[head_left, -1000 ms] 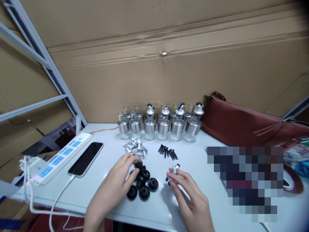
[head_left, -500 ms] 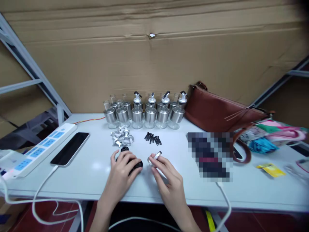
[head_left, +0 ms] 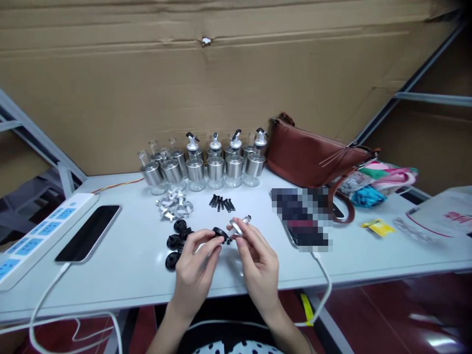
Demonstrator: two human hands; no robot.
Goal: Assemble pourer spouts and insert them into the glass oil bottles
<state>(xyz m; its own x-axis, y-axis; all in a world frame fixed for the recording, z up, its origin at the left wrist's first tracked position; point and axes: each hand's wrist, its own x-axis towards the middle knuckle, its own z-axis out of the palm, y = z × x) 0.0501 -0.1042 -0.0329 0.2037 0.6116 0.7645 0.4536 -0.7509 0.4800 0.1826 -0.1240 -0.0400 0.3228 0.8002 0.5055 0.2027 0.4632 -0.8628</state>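
My left hand (head_left: 195, 268) pinches a black round stopper (head_left: 220, 233) lifted just above the white table (head_left: 125, 265). My right hand (head_left: 258, 258) grips a small silver pourer spout (head_left: 239, 224), its end held close against the stopper. Several more black stoppers (head_left: 176, 243) lie on the table just left of my left hand. A heap of silver spouts (head_left: 173, 206) and a row of small black plugs (head_left: 221, 202) lie farther back. Several glass bottles with steel sleeves (head_left: 206, 164) stand by the cardboard wall, some fitted with pourers.
A black phone (head_left: 88, 233) on a white cable and a white power strip (head_left: 40, 233) lie at the left. A brown leather bag (head_left: 313, 157) sits at the back right, with a blurred flat object (head_left: 302, 216), colourful packets (head_left: 368, 189) and a clear plastic bag (head_left: 438, 216) near it.
My left hand has lifted one black stopper from the pile and brought it to the spout in my right hand. The camera view swung right and pulled back.
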